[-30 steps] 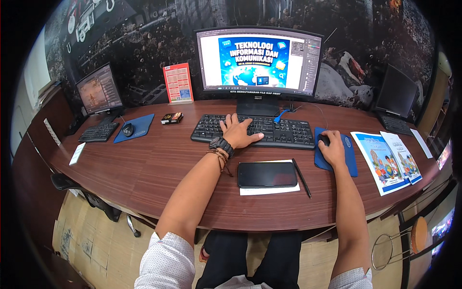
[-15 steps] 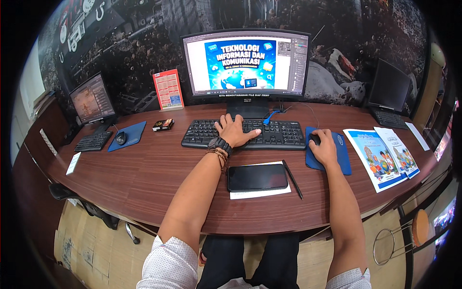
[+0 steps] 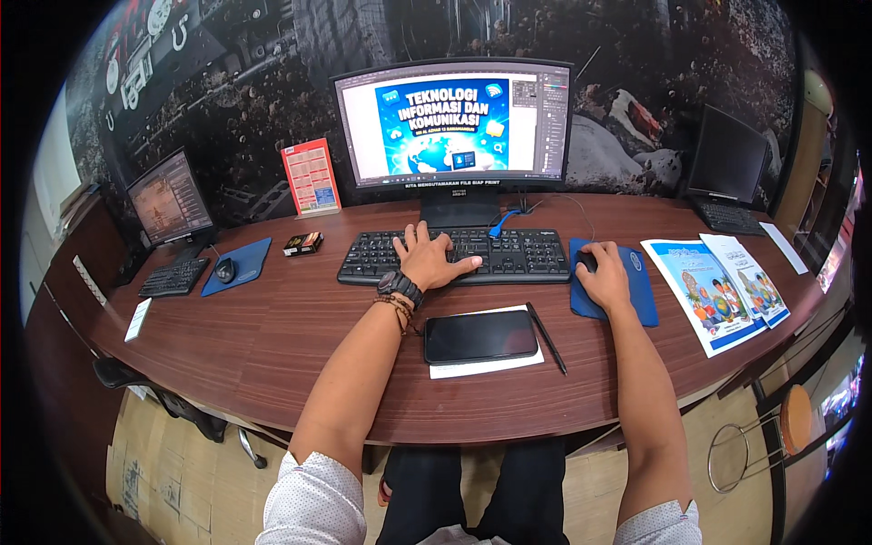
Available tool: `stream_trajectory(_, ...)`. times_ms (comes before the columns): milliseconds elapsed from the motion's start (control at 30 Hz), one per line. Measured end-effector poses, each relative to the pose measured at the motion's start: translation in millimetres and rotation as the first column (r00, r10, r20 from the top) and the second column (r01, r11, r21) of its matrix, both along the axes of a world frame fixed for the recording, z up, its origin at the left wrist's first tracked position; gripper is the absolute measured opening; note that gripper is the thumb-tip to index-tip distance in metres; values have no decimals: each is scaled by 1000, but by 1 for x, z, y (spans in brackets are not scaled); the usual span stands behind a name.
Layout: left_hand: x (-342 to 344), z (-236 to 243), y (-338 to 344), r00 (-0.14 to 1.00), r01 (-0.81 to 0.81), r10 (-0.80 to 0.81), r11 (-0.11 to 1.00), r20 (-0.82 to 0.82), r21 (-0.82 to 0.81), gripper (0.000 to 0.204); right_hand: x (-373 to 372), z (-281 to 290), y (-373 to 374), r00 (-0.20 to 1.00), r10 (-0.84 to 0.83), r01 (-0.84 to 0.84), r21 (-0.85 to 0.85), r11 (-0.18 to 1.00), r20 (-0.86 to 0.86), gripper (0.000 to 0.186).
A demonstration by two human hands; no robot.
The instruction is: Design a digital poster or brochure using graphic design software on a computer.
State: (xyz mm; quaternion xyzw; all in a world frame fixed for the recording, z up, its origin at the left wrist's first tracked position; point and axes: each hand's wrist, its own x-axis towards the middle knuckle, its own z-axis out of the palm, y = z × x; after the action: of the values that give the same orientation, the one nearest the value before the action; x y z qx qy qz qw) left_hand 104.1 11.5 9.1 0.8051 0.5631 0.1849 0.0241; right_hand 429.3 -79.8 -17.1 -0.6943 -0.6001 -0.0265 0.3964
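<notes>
Fingers spread, my left hand (image 3: 427,261) rests over the left-middle keys of a black keyboard (image 3: 522,254), with its thumb stretched to the right. The wrist wears a dark watch (image 3: 400,287) and beaded bracelets. My right hand (image 3: 605,282) curls over a black computer mouse (image 3: 589,262), mostly hidden under the palm, on a blue mouse pad (image 3: 641,295). Behind the keyboard stands a curved monitor (image 3: 445,123) showing a blue poster design in an editing window. A dark-screened phone (image 3: 480,337) lies on white paper (image 3: 486,366), with a black pen (image 3: 547,340) beside it.
Printed booklets (image 3: 704,295) lie right of the mouse pad. At left are a second monitor (image 3: 171,200), a keyboard (image 3: 173,278) and a mouse (image 3: 225,270). A red-bordered calendar (image 3: 312,177) and small box (image 3: 303,243) stand between. Another monitor (image 3: 727,156) is at far right.
The whole view has shifted and tilted slightly. Within it, my left hand stays spread on the keyboard, and my right hand stays on the mouse.
</notes>
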Motion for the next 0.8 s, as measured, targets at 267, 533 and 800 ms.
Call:
stream_trajectory(267,-73,-5,-7,985,-141,143,990,102,-21,86,-1,-2,0,1000,-11,11,9,1000,-24,37)
stream_trajectory(533,-120,-19,-10,924,-286,299,954,239,-91,84,3,0,-1,998,58,-57,42,997,-29,38)
stream_trajectory(800,-111,-23,-10,958,-252,230,961,173,115,66,7,-1,5,999,27,-29,46,999,39,40)
